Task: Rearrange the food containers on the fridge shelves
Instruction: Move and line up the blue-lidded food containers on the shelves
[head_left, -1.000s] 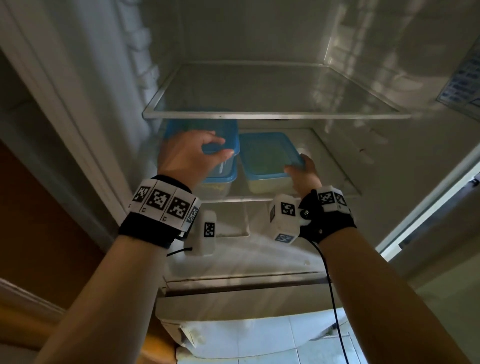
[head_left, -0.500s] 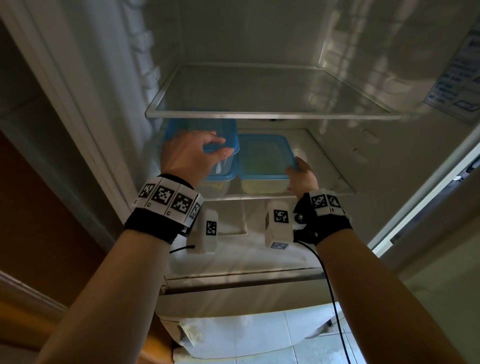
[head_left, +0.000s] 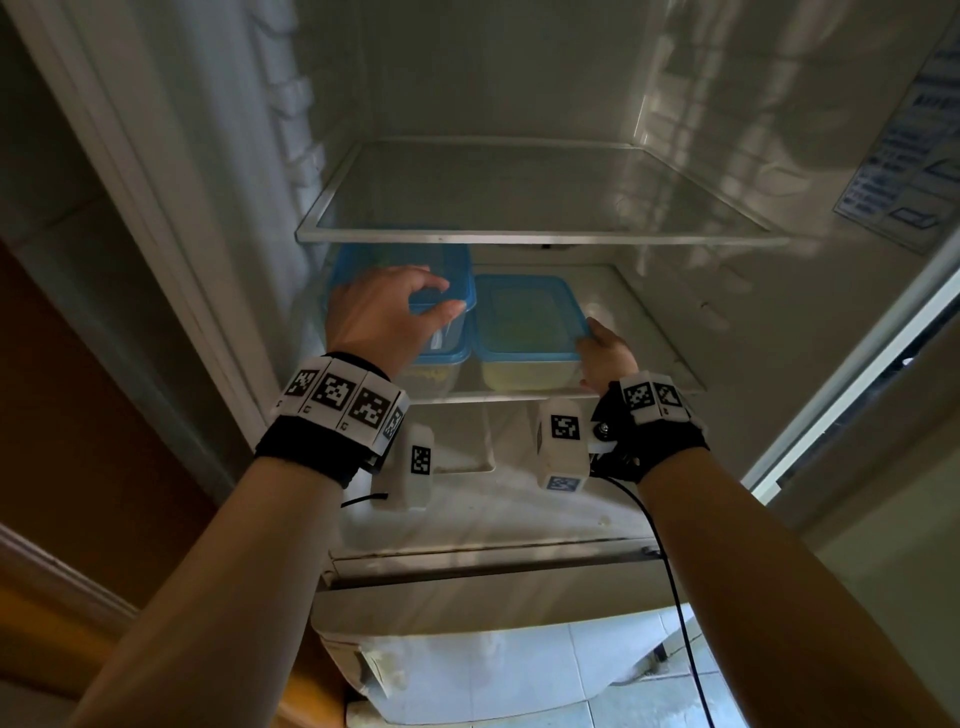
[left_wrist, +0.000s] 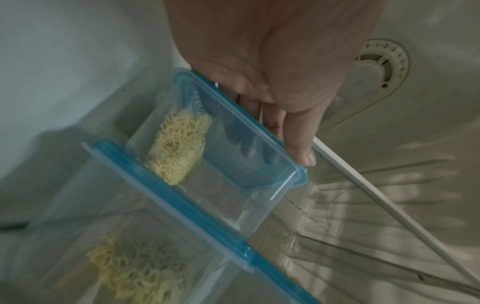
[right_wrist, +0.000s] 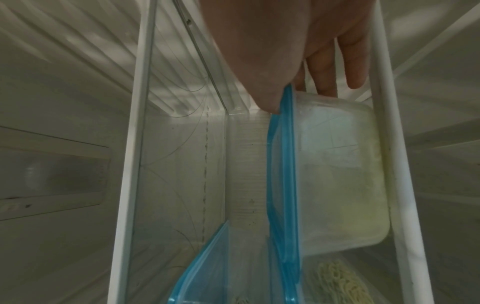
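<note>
Left hand (head_left: 382, 317) clamps top stacked container (head_left: 415, 280); right hand (head_left: 605, 356) pinches neighbouring container (head_left: 527, 325) at lid edge. Risk: lower shelf (head_left: 649, 332) clearance tight, stack could topple.

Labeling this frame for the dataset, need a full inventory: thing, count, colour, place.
food containers: 3, clear with blue lids, lower shelf; top container stacked on bottom container at left, right container beside them
noodles: pale yellow, inside the containers
upper glass shelf: 1, clear with white trim, above the containers
lower glass shelf: 1, clear, under the containers
thermostat dial: 1, off-white, fridge wall
label sticker: 1, white with blue print, right inner wall
wrist bands: 2, black with white markers, one per wrist
left hand: grips the top container's lid
right hand: holds the right container's near right corner
</note>
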